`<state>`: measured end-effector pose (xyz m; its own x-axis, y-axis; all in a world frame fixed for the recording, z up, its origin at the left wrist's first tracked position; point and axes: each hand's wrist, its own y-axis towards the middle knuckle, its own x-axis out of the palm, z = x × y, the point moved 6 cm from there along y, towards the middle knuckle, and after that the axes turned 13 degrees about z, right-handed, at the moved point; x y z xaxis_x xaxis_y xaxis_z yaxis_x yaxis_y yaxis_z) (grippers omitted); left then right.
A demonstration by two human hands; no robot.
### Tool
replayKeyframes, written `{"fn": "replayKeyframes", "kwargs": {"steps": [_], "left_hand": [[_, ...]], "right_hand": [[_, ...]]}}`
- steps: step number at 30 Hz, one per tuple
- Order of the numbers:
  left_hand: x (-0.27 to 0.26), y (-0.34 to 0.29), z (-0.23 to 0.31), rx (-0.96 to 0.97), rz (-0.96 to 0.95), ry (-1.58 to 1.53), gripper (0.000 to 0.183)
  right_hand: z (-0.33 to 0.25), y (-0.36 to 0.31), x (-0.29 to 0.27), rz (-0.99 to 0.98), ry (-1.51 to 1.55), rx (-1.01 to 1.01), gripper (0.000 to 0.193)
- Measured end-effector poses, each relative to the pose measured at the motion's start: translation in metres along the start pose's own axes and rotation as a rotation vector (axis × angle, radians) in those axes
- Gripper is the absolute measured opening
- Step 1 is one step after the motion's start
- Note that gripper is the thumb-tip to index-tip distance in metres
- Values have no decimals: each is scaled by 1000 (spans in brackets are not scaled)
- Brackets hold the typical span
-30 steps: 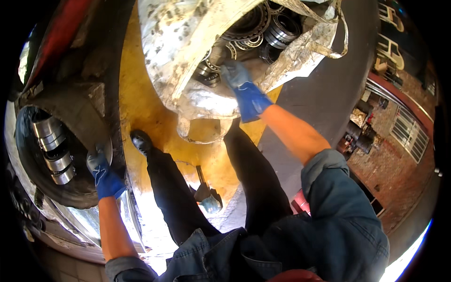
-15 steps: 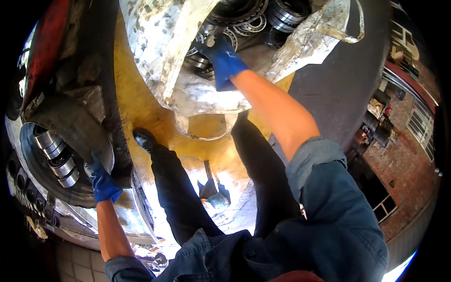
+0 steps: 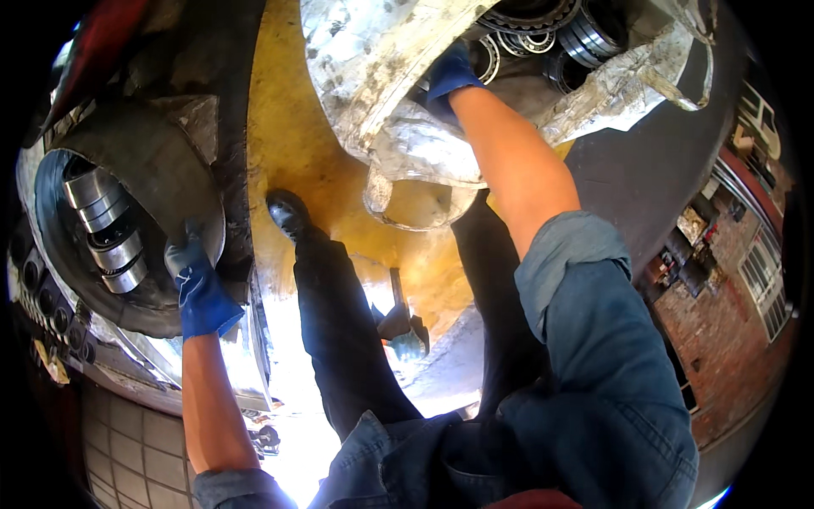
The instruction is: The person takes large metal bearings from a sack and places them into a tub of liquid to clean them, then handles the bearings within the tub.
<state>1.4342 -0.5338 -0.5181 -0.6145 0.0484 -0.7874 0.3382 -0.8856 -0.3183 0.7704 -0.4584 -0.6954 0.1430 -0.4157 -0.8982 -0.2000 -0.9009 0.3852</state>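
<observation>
Large round housing (image 3: 161,195), at your left: your gloved left hand (image 3: 197,284) rests on its rim, fingers together beside the steel rollers (image 3: 110,233). Wrapped bearings (image 3: 543,34), top: your right hand (image 3: 449,76) reaches in; finger position hidden.

Sunlit yellow floor (image 3: 288,144), brick wall (image 3: 721,314) with barred window (image 3: 767,284) at right.

This was a heavy-machinery repair workshop or industrial yard. Large steel roller bearings (image 3: 108,233) sat inside a big round housing (image 3: 144,182), more bearing rings (image 3: 543,34) lay on a grimy plastic sheet (image 3: 381,76), and the massive yellow-painted machine body (image 3: 297,144) was stained with grease. A hammer (image 3: 405,318) lay below, and a brick building (image 3: 721,288) with barred windows stood at the right edge.
</observation>
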Motion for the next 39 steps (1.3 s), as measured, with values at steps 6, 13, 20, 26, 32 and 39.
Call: {"fn": "replayKeyframes", "kwargs": {"steps": [6,13,20,26,32,39], "left_hand": [[-73,-13,-44,-2,51,233,45],[-70,-16,-20,30,72,399,45],[-69,-23,-11,-24,79,284,51],[-80,-15,-35,0,100,281,50],[-66,-19,-6,71,97,334,52],[-73,-16,-26,9,95,361,57]], "right_hand": [[-151,26,-53,-1096,-304,-246,70],[-141,50,-70,-1025,-188,32,66],[-173,19,-37,-810,81,332,62],[-207,2,-8,-692,136,421,60],[-227,-16,-39,-526,109,465,58],[-307,-14,-77,-714,83,507,57]]}}
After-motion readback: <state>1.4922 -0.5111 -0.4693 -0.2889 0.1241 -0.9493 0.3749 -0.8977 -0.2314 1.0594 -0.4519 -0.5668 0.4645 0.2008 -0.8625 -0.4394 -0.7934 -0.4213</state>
